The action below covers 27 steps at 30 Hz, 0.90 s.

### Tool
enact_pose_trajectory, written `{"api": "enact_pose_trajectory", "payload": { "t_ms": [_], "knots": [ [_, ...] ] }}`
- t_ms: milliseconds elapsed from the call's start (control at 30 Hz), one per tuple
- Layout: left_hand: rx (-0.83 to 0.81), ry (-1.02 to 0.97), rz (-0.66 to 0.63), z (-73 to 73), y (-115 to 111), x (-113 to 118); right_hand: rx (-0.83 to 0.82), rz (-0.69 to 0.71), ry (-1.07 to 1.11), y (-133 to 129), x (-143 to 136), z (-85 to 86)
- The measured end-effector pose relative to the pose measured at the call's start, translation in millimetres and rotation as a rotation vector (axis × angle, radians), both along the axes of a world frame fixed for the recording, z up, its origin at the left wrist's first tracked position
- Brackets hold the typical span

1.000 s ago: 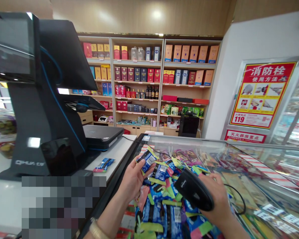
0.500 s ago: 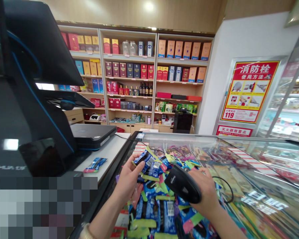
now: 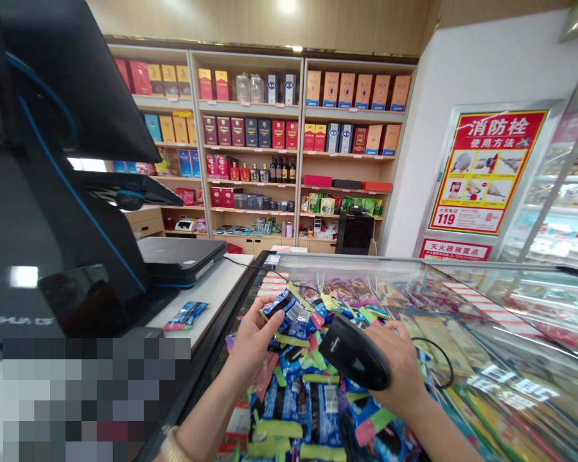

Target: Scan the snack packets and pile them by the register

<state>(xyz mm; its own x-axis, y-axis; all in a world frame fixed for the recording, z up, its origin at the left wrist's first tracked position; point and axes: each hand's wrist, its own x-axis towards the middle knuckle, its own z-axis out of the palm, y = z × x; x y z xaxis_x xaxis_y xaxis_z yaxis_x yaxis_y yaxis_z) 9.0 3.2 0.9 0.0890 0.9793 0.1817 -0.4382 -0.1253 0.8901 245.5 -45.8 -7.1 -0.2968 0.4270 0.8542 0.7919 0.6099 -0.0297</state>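
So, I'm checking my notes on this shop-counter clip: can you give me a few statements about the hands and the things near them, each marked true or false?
1. The right hand grips a black handheld barcode scanner. True.
2. The left hand is empty. False: it pinches a small blue snack packet.
3. The hands are over a heap of blue and green foil packets lying on the glass-topped display case. True.
4. The scanner is wireless. False: a black cable loops from it.
5. One blue packet lies alone on the white counter. True.
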Motion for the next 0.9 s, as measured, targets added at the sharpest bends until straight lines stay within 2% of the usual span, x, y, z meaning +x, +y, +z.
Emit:
{"api": "enact_pose_trajectory", "payload": {
  "t_ms": [100, 200, 333, 433, 533, 667, 800, 900],
  "knots": [
    [0.013, -0.021, 0.073, 0.8, 5.3, -3.5, 0.012, 0.012, -0.008, 0.8, 3.1, -1.9],
    [-0.009, -0.136, 0.300, 6.0, 17.7, -18.1, 0.048, 0.021, -0.047, 2.8, 9.5, -5.5],
    [-0.201, -0.402, 0.624, 10.7, 39.3, -52.9, 0.121, 0.016, -0.080, 6.5, 18.3, -8.7],
    [-0.300, -0.499, 0.755, 4.6, 53.4, -76.7, 0.160, 0.032, -0.096, 8.2, 21.8, -9.1],
    [-0.357, -0.532, 0.837, -6.8, 63.2, -91.2, 0.173, 0.032, -0.106, 8.4, 22.5, -8.8],
    [-0.379, -0.528, 0.873, -18.2, 68.2, -102.8, 0.198, 0.034, -0.123, 8.8, 22.0, -9.7],
    [-0.356, -0.482, 0.879, -22.8, 69.8, -112.4, 0.180, 0.032, -0.110, 11.2, 24.3, -14.0],
    [-0.326, -0.419, 0.829, -24.1, 72.7, -115.3, 0.173, 0.038, -0.093, 12.7, 26.8, -17.1]
  ]
}}
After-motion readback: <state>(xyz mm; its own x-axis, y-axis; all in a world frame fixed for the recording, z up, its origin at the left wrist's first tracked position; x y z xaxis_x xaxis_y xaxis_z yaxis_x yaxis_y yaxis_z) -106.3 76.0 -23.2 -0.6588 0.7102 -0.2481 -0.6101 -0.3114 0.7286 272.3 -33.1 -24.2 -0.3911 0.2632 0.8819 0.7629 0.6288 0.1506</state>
